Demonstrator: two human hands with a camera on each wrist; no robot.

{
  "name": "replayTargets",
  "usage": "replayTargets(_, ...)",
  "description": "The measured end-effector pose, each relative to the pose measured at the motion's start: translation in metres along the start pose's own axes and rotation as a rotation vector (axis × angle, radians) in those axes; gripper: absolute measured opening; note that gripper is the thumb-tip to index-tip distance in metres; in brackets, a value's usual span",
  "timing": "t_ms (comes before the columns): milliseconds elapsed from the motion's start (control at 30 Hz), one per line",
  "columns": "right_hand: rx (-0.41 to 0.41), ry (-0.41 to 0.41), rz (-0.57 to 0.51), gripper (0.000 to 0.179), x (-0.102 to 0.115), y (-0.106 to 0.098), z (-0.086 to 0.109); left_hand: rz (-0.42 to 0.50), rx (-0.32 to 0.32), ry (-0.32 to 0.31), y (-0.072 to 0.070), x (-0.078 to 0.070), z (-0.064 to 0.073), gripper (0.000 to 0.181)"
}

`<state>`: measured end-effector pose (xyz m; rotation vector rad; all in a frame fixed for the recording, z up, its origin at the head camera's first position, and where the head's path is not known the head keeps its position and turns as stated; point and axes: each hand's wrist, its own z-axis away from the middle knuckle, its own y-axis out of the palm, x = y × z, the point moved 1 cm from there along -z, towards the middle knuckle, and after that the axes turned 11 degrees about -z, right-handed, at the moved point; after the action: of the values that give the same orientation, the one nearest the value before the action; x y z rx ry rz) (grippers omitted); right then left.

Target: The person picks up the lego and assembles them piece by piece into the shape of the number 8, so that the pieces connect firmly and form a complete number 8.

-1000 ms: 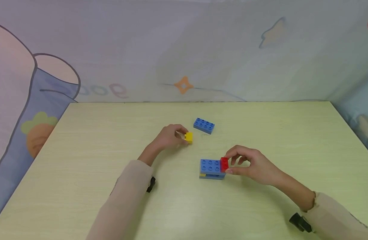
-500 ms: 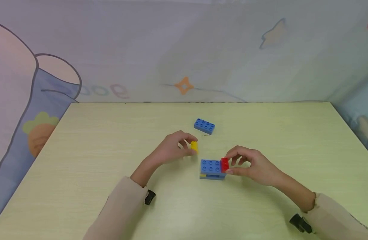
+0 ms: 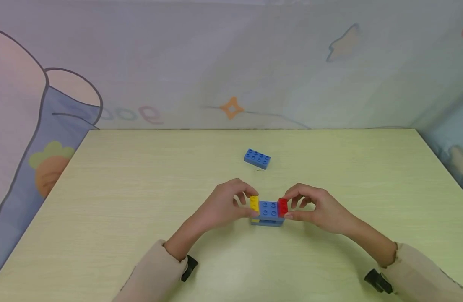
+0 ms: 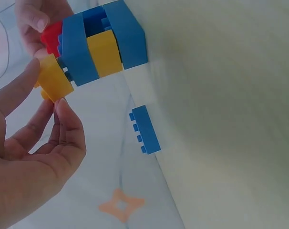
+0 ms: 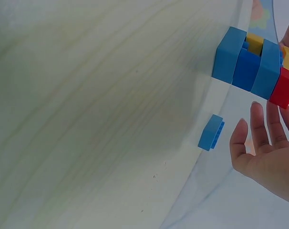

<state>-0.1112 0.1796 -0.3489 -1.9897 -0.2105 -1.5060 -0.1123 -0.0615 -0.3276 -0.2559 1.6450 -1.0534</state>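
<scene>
On the table stands a stack of toy building bricks: a long blue brick at the bottom, a small yellow brick (image 4: 105,53) and a small blue brick (image 5: 247,69) in the middle layer, and a long blue brick (image 3: 268,209) on top. My left hand (image 3: 227,206) pinches another yellow brick (image 3: 253,203) between thumb and fingers at the stack's left end. In the left wrist view this brick tilts, and studs show in a gap beneath it. At the right end, my right hand (image 3: 322,208) grips a red brick (image 3: 282,207) sitting on the top blue brick.
A loose blue brick (image 3: 257,159) with studs up lies on the pale wooden table (image 3: 159,167), beyond the stack. Behind the table's far edge hangs a printed cloth backdrop (image 3: 231,63).
My left hand has carried the yellow brick right and toward me, from near the loose blue brick to the stack's left end. My right hand stays on the red brick.
</scene>
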Motion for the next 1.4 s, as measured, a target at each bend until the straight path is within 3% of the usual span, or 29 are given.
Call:
replayTargets(800, 0.000, -0.005, 0.013, 0.028, -0.0009, 0.0001, -0.0005, 0.060, -0.032, 0.007, 0.0084, 0.0018, 0.0017, 0.033)
replayTargets(1400, 0.000, 0.002, -0.005, 0.026, -0.0002, 0.0009, -0.0003, 0.020, -0.041, 0.014, 0.0054, 0.0006, -0.0003, 0.033)
